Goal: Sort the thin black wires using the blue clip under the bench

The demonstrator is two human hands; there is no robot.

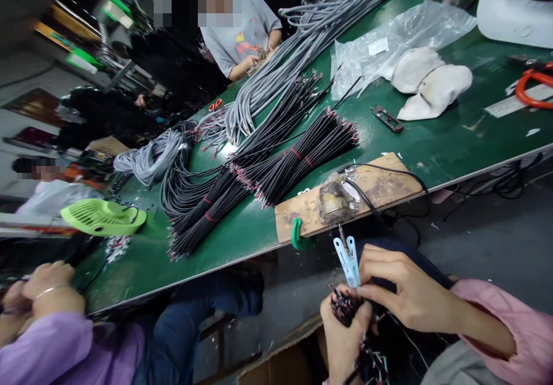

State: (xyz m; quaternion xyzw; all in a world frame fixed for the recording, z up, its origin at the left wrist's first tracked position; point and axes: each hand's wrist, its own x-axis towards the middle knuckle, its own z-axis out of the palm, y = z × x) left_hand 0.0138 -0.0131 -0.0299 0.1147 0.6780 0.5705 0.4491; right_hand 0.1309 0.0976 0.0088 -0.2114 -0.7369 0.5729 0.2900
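Note:
My left hand (345,327), low in the frame, is closed around a bunch of thin black cables (344,306) with red and white wire ends. Just above it, my right hand (401,287) has its thumb and fingers pinched at a light blue clothespin (349,264); any wire between the fingertips is hidden. The clothespin sits at the tip of a metal shaft on a small, grimy motor (334,202). That motor is fixed to a wooden board (389,177), held to the table edge by a green clamp (298,234).
Bundles of black cables (302,154) and grey cables (276,74) cover much of the green table (436,143). White gloves (427,79), thread snips (386,119) and orange-handled scissors (529,88) lie to the right. A co-worker in a purple sleeve (56,339) sits at left; another person (246,33) works opposite.

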